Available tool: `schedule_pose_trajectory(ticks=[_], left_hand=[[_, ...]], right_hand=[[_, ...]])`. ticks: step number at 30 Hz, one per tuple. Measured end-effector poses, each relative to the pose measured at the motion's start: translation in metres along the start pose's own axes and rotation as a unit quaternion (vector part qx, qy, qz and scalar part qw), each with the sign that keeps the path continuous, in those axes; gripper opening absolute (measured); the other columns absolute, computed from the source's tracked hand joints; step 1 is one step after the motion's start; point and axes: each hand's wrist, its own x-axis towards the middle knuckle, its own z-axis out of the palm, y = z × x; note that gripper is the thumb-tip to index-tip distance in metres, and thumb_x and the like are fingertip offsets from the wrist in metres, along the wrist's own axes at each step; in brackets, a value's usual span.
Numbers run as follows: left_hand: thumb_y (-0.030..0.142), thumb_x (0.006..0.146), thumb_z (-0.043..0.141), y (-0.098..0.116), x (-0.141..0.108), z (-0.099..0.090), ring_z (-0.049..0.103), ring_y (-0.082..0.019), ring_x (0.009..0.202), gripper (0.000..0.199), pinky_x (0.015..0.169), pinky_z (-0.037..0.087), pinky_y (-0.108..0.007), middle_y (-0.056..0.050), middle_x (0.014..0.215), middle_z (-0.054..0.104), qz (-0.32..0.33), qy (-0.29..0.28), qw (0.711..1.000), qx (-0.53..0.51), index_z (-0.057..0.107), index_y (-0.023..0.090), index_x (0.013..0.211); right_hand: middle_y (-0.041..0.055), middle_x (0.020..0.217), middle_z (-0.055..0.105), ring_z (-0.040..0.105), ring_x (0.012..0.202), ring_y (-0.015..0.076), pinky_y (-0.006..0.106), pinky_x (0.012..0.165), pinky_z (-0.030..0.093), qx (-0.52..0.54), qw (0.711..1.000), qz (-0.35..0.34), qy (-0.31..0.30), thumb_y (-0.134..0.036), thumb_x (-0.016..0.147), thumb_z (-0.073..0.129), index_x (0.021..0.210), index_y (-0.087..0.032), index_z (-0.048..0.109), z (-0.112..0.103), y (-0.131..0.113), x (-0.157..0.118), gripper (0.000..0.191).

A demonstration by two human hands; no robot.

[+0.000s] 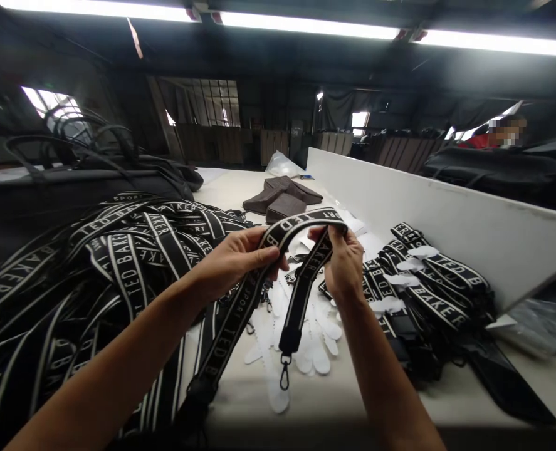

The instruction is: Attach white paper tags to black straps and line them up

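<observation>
Between my hands a black webbing bag strap (301, 222) with white lettering and pale edge stripes arches up. My left hand (242, 254) pinches it on the left, thumb on top. My right hand (343, 260) grips the other side of the bend, its fingers partly hidden behind the strap. One strap end hangs below my right hand with a dark metal snap hook (284, 374). The other end runs down to the lower left. Under the strap, several white rounded paper strips (318, 351) lie fanned on the table (244, 398).
A large heap of loose straps (131, 263) fills the left. Bundled straps with white bands (428, 282) lie at right beside a white partition (423, 194). Dark folded pieces (284, 197) and a clear plastic bag (282, 164) sit farther back. Black bags (89, 188) stand behind the heap; a person (506, 131) is beyond the partition.
</observation>
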Motion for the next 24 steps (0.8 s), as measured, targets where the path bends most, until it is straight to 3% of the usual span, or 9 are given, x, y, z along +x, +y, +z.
schedule_pose_trajectory(ticks=[4, 9, 12, 14, 18, 21, 24], left_hand=[[0.025, 0.085, 0.072, 0.022, 0.018, 0.012, 0.062, -0.01, 0.063, 0.016, 0.06, 0.053, -0.019, -0.004, 0.084, 0.07, 0.12, 0.071, 0.988, -0.06, 0.065, 0.014, 0.095], [0.02, 0.086, 0.07, 0.045, 0.042, 0.021, 0.066, -0.013, 0.07, 0.013, 0.068, 0.056, -0.023, -0.004, 0.089, 0.072, 0.215, 0.129, 0.967, -0.034, 0.067, 0.016, 0.098], [0.02, 0.087, 0.07, 0.049, 0.056, 0.018, 0.066, -0.013, 0.07, 0.009, 0.07, 0.056, -0.024, -0.004, 0.088, 0.072, 0.25, 0.166, 0.954, -0.021, 0.067, 0.017, 0.095], [0.02, 0.087, 0.069, 0.049, 0.063, 0.015, 0.066, -0.013, 0.071, 0.006, 0.071, 0.055, -0.025, -0.003, 0.089, 0.073, 0.253, 0.2, 0.946, -0.026, 0.067, 0.018, 0.093], [0.021, 0.089, 0.068, 0.049, 0.071, 0.009, 0.068, -0.014, 0.083, 0.004, 0.072, 0.055, -0.024, -0.002, 0.094, 0.074, 0.262, 0.246, 0.932, -0.046, 0.067, 0.022, 0.092], [0.024, 0.088, 0.068, 0.054, 0.072, 0.003, 0.068, -0.016, 0.092, 0.003, 0.073, 0.055, -0.025, -0.001, 0.099, 0.074, 0.276, 0.253, 0.926, -0.04, 0.068, 0.025, 0.091], [0.029, 0.09, 0.066, 0.066, 0.069, -0.002, 0.067, -0.019, 0.097, 0.008, 0.073, 0.056, -0.028, 0.0, 0.098, 0.074, 0.283, 0.256, 0.924, -0.03, 0.069, 0.029, 0.097]], right_hand=[[0.0023, 0.084, 0.07, 0.062, 0.075, 0.0137, 0.028, 0.077, 0.049, 0.006, 0.995, 0.069, -0.074, -0.044, 0.086, 0.069, 0.104, -0.019, 0.07, 0.01, 0.011, -0.019, 0.031], [0.0024, 0.095, 0.07, 0.063, 0.085, 0.0164, 0.029, 0.083, 0.05, 0.021, 0.963, 0.135, -0.232, -0.046, 0.085, 0.071, 0.105, -0.021, 0.07, 0.016, 0.017, -0.039, 0.032], [0.0038, 0.099, 0.07, 0.065, 0.091, 0.0204, 0.032, 0.083, 0.052, 0.007, 0.942, 0.154, -0.299, -0.054, 0.076, 0.076, 0.106, -0.021, 0.068, 0.014, 0.017, -0.044, 0.045], [0.0042, 0.1, 0.07, 0.065, 0.09, 0.0207, 0.032, 0.081, 0.054, -0.025, 0.928, 0.178, -0.327, -0.048, 0.067, 0.085, 0.108, -0.021, 0.066, 0.014, 0.017, -0.047, 0.052], [0.0048, 0.094, 0.072, 0.066, 0.083, 0.0189, 0.034, 0.081, 0.054, -0.086, 0.915, 0.209, -0.333, -0.037, 0.064, 0.088, 0.114, -0.019, 0.065, 0.018, 0.022, -0.048, 0.058], [0.0043, 0.086, 0.072, 0.067, 0.081, 0.0183, 0.035, 0.084, 0.053, -0.081, 0.927, 0.189, -0.315, -0.038, 0.072, 0.082, 0.109, -0.016, 0.068, 0.019, 0.027, -0.044, 0.046], [0.0033, 0.079, 0.069, 0.065, 0.074, 0.0166, 0.032, 0.076, 0.055, -0.065, 0.944, 0.151, -0.285, -0.042, 0.078, 0.076, 0.102, -0.016, 0.069, 0.018, 0.026, -0.039, 0.036]])
